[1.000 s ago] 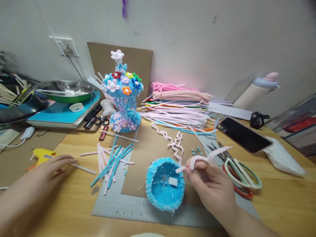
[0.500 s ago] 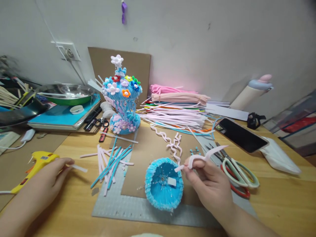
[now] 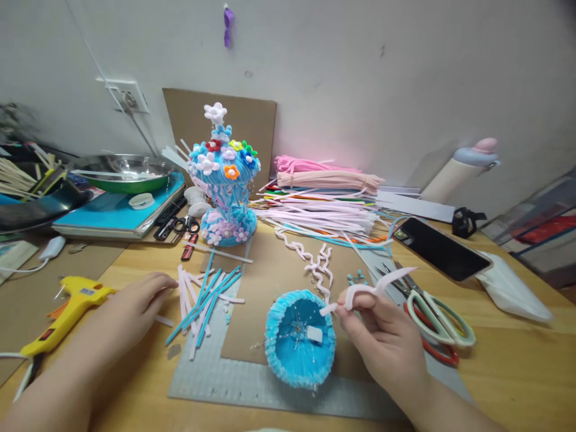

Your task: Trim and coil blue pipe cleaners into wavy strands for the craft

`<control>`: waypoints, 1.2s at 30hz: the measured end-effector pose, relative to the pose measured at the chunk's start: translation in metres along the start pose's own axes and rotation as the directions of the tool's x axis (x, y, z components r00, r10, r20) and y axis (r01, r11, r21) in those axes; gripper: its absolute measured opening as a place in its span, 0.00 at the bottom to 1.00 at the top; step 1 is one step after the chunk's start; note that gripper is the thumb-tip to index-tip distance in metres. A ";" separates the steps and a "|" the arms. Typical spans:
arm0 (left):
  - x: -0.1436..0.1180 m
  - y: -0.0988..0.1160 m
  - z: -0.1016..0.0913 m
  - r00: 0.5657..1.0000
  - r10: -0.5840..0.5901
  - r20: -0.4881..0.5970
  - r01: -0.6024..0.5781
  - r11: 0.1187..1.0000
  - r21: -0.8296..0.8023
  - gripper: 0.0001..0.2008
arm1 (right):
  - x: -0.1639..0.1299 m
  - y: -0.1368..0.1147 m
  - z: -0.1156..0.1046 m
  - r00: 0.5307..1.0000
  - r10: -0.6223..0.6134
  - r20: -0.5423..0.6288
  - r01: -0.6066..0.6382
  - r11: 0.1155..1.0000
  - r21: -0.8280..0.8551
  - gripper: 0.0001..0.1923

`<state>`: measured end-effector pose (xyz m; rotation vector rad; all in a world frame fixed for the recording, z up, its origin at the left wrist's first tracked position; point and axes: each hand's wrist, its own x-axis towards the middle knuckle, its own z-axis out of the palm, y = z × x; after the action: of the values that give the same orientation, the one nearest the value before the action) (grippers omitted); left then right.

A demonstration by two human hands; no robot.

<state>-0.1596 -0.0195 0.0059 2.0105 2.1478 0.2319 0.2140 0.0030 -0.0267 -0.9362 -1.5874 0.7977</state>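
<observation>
Your right hand [image 3: 382, 336] pinches a curved white pipe-cleaner strip [image 3: 378, 288] just beside the unfinished blue fuzzy dome [image 3: 299, 339] on the worktop [image 3: 517, 366]; your left hand [image 3: 135, 300], loosely open and empty, reaches the cut blue and pink stems [image 3: 202, 294]

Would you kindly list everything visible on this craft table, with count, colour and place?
Fuzzy pipe-cleaner dome: one, blue, on the grey cutting mat.
Flowered pipe-cleaner sculpture: one, blue, centre back.
Cut pipe-cleaner pieces: many, blue and pink, left of the dome.
Pipe-cleaner bundles: a pile, mostly pink, by the wall.
Glue gun: one, yellow, far left.
Scissors: two pairs, green over red, right.
Phone: one, black, right.
Steel bowl: one, back left.
Left hand: at the cut pieces.
Right hand: pinching a pale pink strip.
</observation>
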 end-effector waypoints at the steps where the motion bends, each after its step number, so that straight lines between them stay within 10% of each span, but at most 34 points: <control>1: 0.004 0.004 0.001 0.999 0.026 0.020 -0.025 0.999 -0.020 0.16 | 0.000 0.001 0.000 1.000 -0.003 -0.006 0.003 1.000 0.000 0.06; 10: -0.004 0.045 0.041 0.919 0.393 0.016 -0.392 0.911 0.131 0.27 | 0.008 -0.008 -0.001 0.978 -0.020 -0.207 0.014 0.999 -0.034 0.04; 17: -0.003 0.049 0.072 0.931 0.356 0.080 -0.364 0.900 0.240 0.24 | 0.050 -0.016 -0.043 0.681 -0.029 -0.731 0.117 0.991 0.069 0.05; 22: 0.000 0.062 0.067 0.927 0.375 -0.028 -0.350 0.889 0.296 0.22 | 0.071 0.027 -0.090 0.928 0.211 -0.309 -0.330 0.849 -0.413 0.07; 30: 0.028 0.066 0.034 0.963 0.219 -0.157 -0.198 0.970 0.139 0.18 | 0.076 0.088 -0.078 0.911 0.383 -0.153 -0.343 0.497 -0.797 0.05; 36: 0.087 0.037 0.024 0.961 0.216 -0.173 -0.199 0.974 0.107 0.16 | 0.076 0.086 -0.070 0.916 0.370 -0.156 -0.321 0.443 -0.837 0.04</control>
<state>-0.1236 0.0696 -0.0108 2.3530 2.0807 0.3729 0.2878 0.1125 -0.0533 -2.0422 -1.8734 0.2231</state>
